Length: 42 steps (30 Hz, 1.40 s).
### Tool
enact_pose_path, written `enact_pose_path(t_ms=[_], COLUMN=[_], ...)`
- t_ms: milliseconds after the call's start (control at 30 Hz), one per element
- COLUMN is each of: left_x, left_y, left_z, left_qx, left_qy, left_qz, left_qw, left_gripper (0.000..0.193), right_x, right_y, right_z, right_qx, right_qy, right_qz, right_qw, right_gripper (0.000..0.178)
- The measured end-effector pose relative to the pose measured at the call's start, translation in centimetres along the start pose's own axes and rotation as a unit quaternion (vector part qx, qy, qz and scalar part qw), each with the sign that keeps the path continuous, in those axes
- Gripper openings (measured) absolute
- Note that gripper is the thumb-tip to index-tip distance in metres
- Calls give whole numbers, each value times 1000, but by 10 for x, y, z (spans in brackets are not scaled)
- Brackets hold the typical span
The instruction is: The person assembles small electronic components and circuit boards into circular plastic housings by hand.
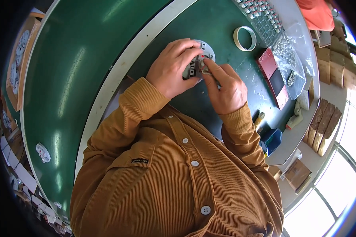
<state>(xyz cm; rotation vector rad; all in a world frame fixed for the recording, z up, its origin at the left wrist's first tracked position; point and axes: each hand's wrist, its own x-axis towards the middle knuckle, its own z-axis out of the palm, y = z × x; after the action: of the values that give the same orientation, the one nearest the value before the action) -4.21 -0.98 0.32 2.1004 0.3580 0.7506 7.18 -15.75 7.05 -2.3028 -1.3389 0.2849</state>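
- On the green counter (pixel 209 23), near the middle, lies a round white board (pixel 205 50) with small dark parts on it.
- The left hand (pixel 173 68) rests on top of the round white board. Its fingers are curled down and pressed on the board, so the hand is closed over it and holds it flat.
- The right hand (pixel 225 87) is just beside the left hand, touching it at the fingertips. Its thumb and first finger are pinched together on a tiny part (pixel 204 63) at the board. The part is too small to tell what it is.
- Both hands meet over the same spot on the board.
- A ring of pale tape (pixel 245 38) lies flat on the counter, up and to the right of the board, and does not touch it.
- A red and black flat box (pixel 273 75) lies further right, well apart from the hands.
- A clear bag of small shiny pieces (pixel 288 55) sits beside the red box.
- A clear tray of small parts (pixel 261 15) is at the top of the counter.
- A small blue bin (pixel 272 140) stands near the right elbow.
- The person wears a brown ribbed shirt (pixel 166 181) with white buttons.
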Motion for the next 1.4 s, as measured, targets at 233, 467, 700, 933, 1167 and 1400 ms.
enact_pose_path(t_ms=[233,467,700,933,1167,1400], left_x=[-3,-4,-4,-6,-9,-10], left_y=[-4,-4,0,-5,1,-7], left_z=[-3,-2,3,3,-1,-10], left_qx=[-8,16,118,53,15,-63], left_qy=[-15,-19,13,-9,6,2], left_qz=[9,31,47,11,-41,-46], left_qw=[1000,999,992,998,999,997], left_gripper=[63,63,56,49,47,40], right_x=[5,-10,-37,-18,-2,-13], right_y=[-7,20,56,27,47,39], right_z=[-6,1,-5,26,36,48], right_qx=[-26,64,-146,268,394,416], right_qy=[-39,51,168,164,103,159], right_qz=[39,36,-42,56,111,128], right_qw=[998,996,974,948,907,886], right_gripper=[35,41,49,52,56,58])
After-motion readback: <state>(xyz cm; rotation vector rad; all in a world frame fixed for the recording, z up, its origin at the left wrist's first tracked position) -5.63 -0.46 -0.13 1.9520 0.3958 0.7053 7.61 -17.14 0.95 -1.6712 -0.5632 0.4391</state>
